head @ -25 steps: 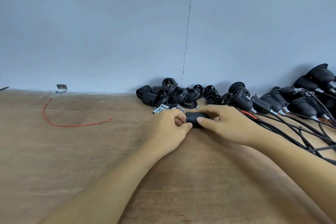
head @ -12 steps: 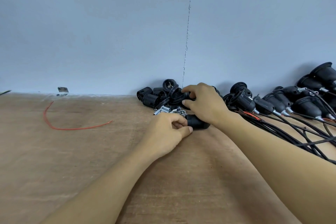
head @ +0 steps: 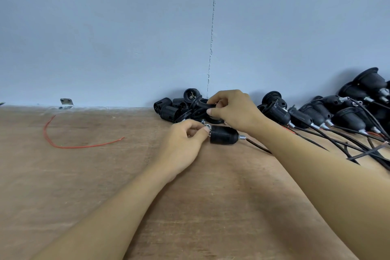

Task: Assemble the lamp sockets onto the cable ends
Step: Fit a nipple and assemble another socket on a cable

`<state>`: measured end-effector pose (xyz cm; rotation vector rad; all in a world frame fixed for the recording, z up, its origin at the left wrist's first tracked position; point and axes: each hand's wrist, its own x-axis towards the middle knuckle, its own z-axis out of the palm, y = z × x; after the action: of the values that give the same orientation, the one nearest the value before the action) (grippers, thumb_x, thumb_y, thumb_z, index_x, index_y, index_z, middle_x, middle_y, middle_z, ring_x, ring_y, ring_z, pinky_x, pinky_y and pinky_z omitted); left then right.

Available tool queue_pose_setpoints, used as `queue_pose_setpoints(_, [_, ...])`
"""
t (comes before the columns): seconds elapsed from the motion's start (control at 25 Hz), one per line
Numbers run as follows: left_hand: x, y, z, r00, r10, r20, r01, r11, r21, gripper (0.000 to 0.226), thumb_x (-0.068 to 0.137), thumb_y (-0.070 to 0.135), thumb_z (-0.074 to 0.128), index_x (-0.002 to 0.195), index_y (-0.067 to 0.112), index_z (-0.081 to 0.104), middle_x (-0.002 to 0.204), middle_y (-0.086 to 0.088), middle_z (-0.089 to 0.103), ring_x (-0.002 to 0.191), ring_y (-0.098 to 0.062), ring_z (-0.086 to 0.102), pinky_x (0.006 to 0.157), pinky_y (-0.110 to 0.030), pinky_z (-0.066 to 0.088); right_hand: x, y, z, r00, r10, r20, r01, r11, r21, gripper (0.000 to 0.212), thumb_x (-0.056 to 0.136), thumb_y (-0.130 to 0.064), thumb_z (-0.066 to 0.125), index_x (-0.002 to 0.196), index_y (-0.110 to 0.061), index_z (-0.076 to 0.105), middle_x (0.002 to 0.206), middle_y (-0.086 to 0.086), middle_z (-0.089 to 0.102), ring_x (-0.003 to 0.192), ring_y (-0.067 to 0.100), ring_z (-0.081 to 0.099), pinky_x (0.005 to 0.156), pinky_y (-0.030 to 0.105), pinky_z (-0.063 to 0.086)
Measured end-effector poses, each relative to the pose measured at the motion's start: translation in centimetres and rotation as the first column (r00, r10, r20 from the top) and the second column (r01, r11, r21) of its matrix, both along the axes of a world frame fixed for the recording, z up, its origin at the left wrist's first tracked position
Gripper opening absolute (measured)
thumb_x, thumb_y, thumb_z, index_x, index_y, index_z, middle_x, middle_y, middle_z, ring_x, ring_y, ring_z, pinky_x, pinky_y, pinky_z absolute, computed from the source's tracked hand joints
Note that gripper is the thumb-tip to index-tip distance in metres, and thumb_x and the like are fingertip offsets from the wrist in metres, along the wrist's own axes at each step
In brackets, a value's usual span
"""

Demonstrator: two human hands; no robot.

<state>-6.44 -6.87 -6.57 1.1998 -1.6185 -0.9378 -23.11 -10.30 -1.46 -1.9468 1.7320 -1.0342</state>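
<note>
**A:** Item one, socket. Location?

**B:** On its side on the worktop, cable trailing from its right end. The left grip is curled at its open end. Whether it pinches the rim or a small silver piece there, I cannot tell.

**A:** Item two, right grip?

**B:** Closed on a black ring, above the pile of loose parts by the wall.

**A:** Likely faults?

**B:** Three, by my reckoning:
- The ring could snag neighbouring parts and scatter the pile.
- The round socket may roll if the left grip's contact is light.
- The ring may cross-thread if it is started crooked on the ribbed body
</note>
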Motion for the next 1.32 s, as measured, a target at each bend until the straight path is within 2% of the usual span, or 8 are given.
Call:
queue_pose_setpoints(0.2, [0.2, -0.2, 0.2, 0.984, 0.138, -0.111, -0.142, 0.989, -0.032, 0.041, 0.103, 0.050, 0.049, 0.084, 0.023, 0.073, 0.069, 0.011, 0.071, 0.060, -0.005, 0.057, 0.064, -0.034, 0.047, 0.2, 3.1, 0.5, 0.990, 0.141, -0.006, -0.141, 0.988, -0.066, 0.011, 0.085, -0.025, 0.076, 0.093, -0.030, 0.072, 0.070, -0.012, 0.067, 0.060, -0.003, 0.056, 0.058, 0.007, 0.041])
queue_pose_setpoints(0.36, [0.0, 0.3, 0.3, 0.983, 0.062, -0.172, -0.078, 0.993, -0.087, 0.027, 0.099, 0.040, 0.062, 0.079, 0.026, 0.073, 0.072, 0.011, 0.072, 0.067, -0.004, 0.063, 0.066, -0.027, 0.046, 0.1, 5.5, -0.3, 0.969, 0.229, -0.098, -0.238, 0.967, -0.090, 0.020, 0.083, -0.024, 0.077, 0.101, -0.031, 0.073, 0.084, -0.011, 0.070, 0.079, -0.003, 0.061, 0.072, 0.007, 0.041])
queue_pose_setpoints(0.52, [-0.2, 0.4, 0.4, 0.963, 0.070, -0.261, -0.104, 0.987, -0.119, 0.021, 0.098, 0.031, 0.064, 0.081, 0.020, 0.070, 0.083, 0.008, 0.073, 0.078, -0.007, 0.063, 0.083, -0.039, 0.051, -1.5, 6.7, -1.4, 0.952, 0.064, -0.298, -0.071, 0.997, -0.010, 0.059, 0.080, -0.034, 0.078, 0.133, -0.029, 0.053, 0.117, -0.007, 0.059, 0.109, 0.008, 0.053, 0.098, 0.025, 0.042])
queue_pose_setpoints(0.6, [-0.2, 0.5, 0.5, 0.967, 0.039, -0.250, -0.073, 0.989, -0.128, 0.021, 0.092, 0.030, 0.069, 0.076, 0.017, 0.068, 0.090, 0.008, 0.076, 0.086, -0.008, 0.068, 0.089, -0.040, 0.053, -2.4, 7.3, -2.1, 0.911, -0.018, -0.413, 0.014, 1.000, -0.013, 0.052, 0.086, -0.036, 0.072, 0.135, -0.028, 0.054, 0.120, -0.004, 0.061, 0.112, 0.016, 0.054, 0.100, 0.036, 0.043])
queue_pose_setpoints(0.76, [-0.6, 1.1, 0.3, 0.997, -0.007, -0.075, -0.003, 0.991, -0.134, 0.023, 0.080, 0.034, 0.081, 0.068, 0.026, 0.063, 0.087, 0.017, 0.075, 0.084, -0.003, 0.069, 0.080, -0.029, 0.050, -3.8, 8.8, -2.9, 0.962, 0.011, -0.272, -0.041, 0.994, -0.103, 0.039, 0.093, -0.025, 0.066, 0.131, -0.030, 0.060, 0.117, -0.012, 0.059, 0.103, 0.007, 0.057, 0.094, 0.024, 0.044])
queue_pose_setpoints(0.92, [-0.5, 1.4, 0.4, 0.979, -0.115, -0.169, 0.116, 0.993, 0.000, 0.033, 0.079, 0.027, 0.088, 0.101, 0.027, 0.063, 0.101, 0.009, 0.078, 0.087, -0.011, 0.075, 0.082, -0.032, 0.060, -4.4, 9.5, -3.2, 0.981, 0.110, -0.160, -0.137, 0.975, -0.174, 0.036, 0.095, -0.016, 0.064, 0.129, -0.027, 0.061, 0.117, -0.014, 0.057, 0.107, -0.004, 0.053, 0.085, 0.002, 0.038])
queue_pose_setpoints(1.08, [-0.3, 1.4, 0.7, 0.943, -0.240, -0.230, 0.259, 0.964, 0.054, 0.048, 0.086, 0.020, 0.079, 0.130, 0.034, 0.066, 0.111, 0.002, 0.078, 0.095, -0.016, 0.076, 0.081, -0.027, 0.061, -4.6, 9.6, -3.5, 0.986, 0.161, -0.034, -0.164, 0.971, -0.174, 0.035, 0.095, -0.016, 0.064, 0.128, -0.027, 0.062, 0.120, -0.011, 0.058, 0.112, 0.002, 0.054, 0.087, 0.011, 0.047])
queue_pose_setpoints(1.32, [-0.8, 1.6, 0.9, 0.847, -0.191, -0.496, 0.307, 0.938, 0.162, 0.035, 0.081, 0.033, 0.070, 0.115, 0.024, 0.077, 0.125, -0.008, 0.072, 0.112, -0.024, 0.072, 0.091, -0.036, 0.061, -4.3, 9.7, -3.7, 0.990, 0.132, 0.054, -0.121, 0.978, -0.173, 0.033, 0.096, -0.023, 0.064, 0.128, -0.028, 0.064, 0.116, -0.014, 0.063, 0.107, 0.005, 0.060, 0.092, 0.027, 0.050])
